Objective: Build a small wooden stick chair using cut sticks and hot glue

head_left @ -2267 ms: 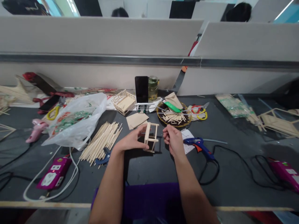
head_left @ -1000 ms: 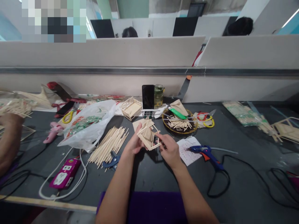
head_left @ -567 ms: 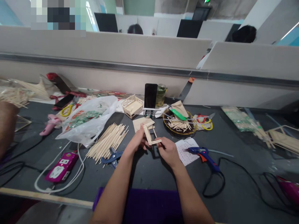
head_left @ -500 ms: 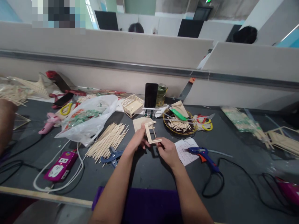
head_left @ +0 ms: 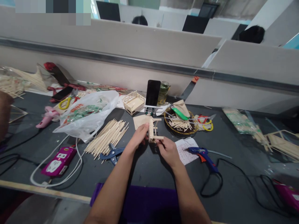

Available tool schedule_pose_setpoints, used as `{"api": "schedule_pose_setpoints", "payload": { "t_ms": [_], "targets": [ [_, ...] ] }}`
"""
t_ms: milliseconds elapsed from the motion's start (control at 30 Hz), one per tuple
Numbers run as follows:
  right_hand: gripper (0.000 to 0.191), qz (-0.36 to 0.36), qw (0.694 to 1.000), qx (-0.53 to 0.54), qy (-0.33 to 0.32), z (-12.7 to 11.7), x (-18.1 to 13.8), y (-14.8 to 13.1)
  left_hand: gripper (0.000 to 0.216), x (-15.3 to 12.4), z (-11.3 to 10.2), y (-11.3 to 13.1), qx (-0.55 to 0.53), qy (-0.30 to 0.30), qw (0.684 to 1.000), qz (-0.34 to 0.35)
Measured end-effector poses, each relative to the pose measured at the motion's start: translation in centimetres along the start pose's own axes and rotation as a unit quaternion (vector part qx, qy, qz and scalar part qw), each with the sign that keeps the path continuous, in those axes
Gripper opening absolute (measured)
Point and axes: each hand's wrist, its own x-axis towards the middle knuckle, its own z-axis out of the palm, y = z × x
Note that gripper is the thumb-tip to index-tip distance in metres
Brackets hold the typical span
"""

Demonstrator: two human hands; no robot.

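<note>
A small frame of pale wooden sticks (head_left: 151,130) is held up over the dark table between my two hands. My left hand (head_left: 140,135) grips its left side, fingers closed on it. At the lower right corner, the fingers of my right hand (head_left: 168,149) pinch the same frame. Behind it lies a square of tan card (head_left: 140,120). Blue cutters (head_left: 113,154) rest beside my left forearm, touching a pile of loose sticks (head_left: 107,137). To the right of my right hand, a blue glue gun (head_left: 205,157) lies partly on a printed paper sheet (head_left: 184,149).
A finished-looking stick tray (head_left: 134,102) stands near a phone (head_left: 153,93) on a stand. A round basket (head_left: 179,132) holds short stick pieces. On the left are a plastic bag (head_left: 86,115), a pink glue gun (head_left: 48,116), a magenta power strip (head_left: 59,161) and another person's hand (head_left: 4,112).
The stick frame has turned in my hands, so its side shows more edge-on with its bars pointing right. Both hands keep their hold. The camera view has shifted slightly.
</note>
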Motion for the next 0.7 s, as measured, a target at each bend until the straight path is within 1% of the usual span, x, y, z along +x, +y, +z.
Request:
{"api": "schedule_pose_setpoints", "payload": {
  "t_ms": [133,233,300,400,467,533,567,633,700],
  "targets": [
    [0.019,0.01,1.0,0.001,0.002,0.1,-0.1,0.1,0.072,-0.3,0.0,0.5,-0.01,-0.031,0.998,0.056],
    [0.019,0.029,0.999,0.016,0.002,0.0,0.0,0.1,0.071,-0.5,-0.4,0.5,-0.016,-0.048,0.995,0.088],
    [0.018,0.043,0.999,0.028,0.002,-0.1,0.0,0.1,0.072,-0.5,-0.9,0.5,-0.021,-0.083,0.991,0.107],
    [0.018,0.063,0.997,0.048,0.001,-0.2,0.0,0.2,0.083,-0.5,-1.7,0.3,-0.026,-0.15,0.976,0.154],
    [0.018,0.073,0.995,0.063,-0.008,-0.2,0.1,0.1,0.097,-0.4,-1.9,0.1,-0.023,-0.172,0.97,0.172],
    [0.02,0.08,0.994,0.072,-0.023,-0.2,0.2,0.0,0.107,-0.3,-2.0,0.0,-0.016,-0.175,0.969,0.173],
    [0.02,0.085,0.993,0.076,-0.031,-0.2,0.2,-0.1,0.107,-0.2,-1.9,-0.1,-0.011,-0.171,0.97,0.173],
    [0.021,0.1,0.99,0.088,-0.047,-0.4,0.3,-0.2,0.098,-0.2,-1.8,0.0,0.001,-0.15,0.973,0.177],
    [0.019,0.131,0.981,0.123,-0.075,-0.8,0.4,-0.1,0.085,-0.2,-1.7,0.2,0.014,-0.126,0.975,0.183]
  ]
}}
